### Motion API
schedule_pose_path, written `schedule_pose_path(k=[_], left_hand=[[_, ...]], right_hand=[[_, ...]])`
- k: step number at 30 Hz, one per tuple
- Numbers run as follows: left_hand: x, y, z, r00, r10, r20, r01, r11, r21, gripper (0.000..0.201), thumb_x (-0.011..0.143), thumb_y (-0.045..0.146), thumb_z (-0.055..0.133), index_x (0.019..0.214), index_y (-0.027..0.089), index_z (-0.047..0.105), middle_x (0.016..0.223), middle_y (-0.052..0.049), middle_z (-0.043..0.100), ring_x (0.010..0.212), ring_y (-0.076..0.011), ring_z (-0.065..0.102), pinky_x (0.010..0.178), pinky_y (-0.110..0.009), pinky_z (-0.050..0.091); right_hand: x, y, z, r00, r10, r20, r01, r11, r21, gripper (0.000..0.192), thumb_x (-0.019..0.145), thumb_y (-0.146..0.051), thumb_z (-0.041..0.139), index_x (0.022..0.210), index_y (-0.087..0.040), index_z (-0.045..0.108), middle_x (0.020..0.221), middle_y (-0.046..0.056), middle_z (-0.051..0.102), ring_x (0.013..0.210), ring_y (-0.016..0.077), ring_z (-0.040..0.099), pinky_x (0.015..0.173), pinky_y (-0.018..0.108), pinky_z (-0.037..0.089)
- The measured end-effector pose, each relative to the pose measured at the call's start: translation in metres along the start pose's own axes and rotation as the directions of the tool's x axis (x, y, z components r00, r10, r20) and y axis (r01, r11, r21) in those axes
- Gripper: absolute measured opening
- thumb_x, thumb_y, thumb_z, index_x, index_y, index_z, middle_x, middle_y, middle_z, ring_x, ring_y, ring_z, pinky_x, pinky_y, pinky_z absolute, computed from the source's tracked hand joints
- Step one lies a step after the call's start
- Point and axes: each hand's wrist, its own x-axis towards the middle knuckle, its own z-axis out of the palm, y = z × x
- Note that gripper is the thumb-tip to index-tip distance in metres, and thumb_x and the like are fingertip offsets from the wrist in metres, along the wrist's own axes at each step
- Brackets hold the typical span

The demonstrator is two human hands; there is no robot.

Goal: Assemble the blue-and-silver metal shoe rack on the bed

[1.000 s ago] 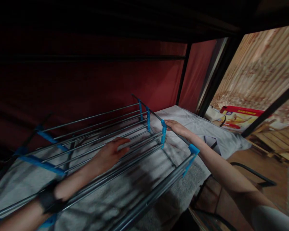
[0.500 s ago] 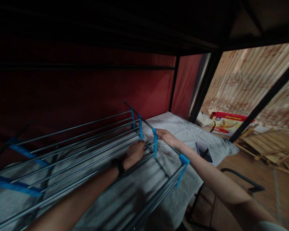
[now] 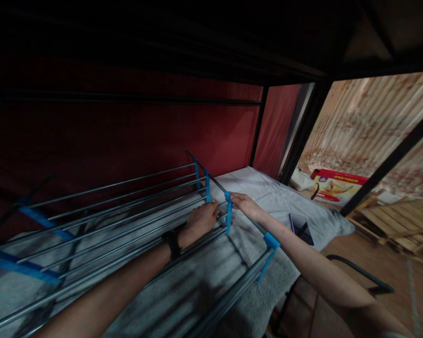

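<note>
Grey cloth (image 3: pixel 285 197) covering lower centre; dark-red wall (image 3: pixel 162 136) rising behind. Blue-bracketed metal-rod rack (image 3: pixel 127 220) spreading under left hand (image 3: pixel 200 220), its grip unclear; right hand (image 3: pixel 248 206) gripping rack's end, mid-frame.

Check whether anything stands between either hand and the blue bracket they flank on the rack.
Nothing visible does. The left hand is close beside the blue bracket, over the rods; the right hand is against its upper end from the other side. Whether the left fingertips touch it, I cannot tell.
</note>
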Motion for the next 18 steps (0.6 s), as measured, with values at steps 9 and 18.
schedule_pose_path(k=[9, 18], left_hand=[[-0.0012, 0.0017, -0.0021, 0.999, 0.033, -0.018, -0.034, 0.999, -0.031, 0.029, 0.104, 0.024, 0.045, 0.120, 0.023, 0.070, 0.122, -0.009, 0.077, 0.110, -0.0264, 0.073, 0.092, -0.035, 0.053], [-0.0007, -0.0006, -0.0029, 0.999, 0.044, 0.011, -0.043, 0.996, -0.083, 0.036, 0.104, 0.023, 0.042, 0.130, 0.024, 0.068, 0.129, -0.009, 0.075, 0.119, -0.0262, 0.070, 0.098, -0.034, 0.052]], right_hand=[[-0.0014, -0.0008, 0.0034, 1.000, -0.025, -0.013, 0.026, 1.000, 0.015, 0.051, 0.084, -0.066, 0.067, 0.104, -0.020, 0.079, 0.104, 0.006, 0.076, 0.106, 0.0232, 0.066, 0.107, 0.041, 0.049], [-0.0042, -0.0034, 0.0060, 1.000, 0.012, -0.028, -0.011, 1.000, 0.024, 0.049, 0.085, -0.062, 0.067, 0.104, -0.018, 0.080, 0.108, 0.007, 0.077, 0.109, 0.0238, 0.067, 0.110, 0.044, 0.049]])
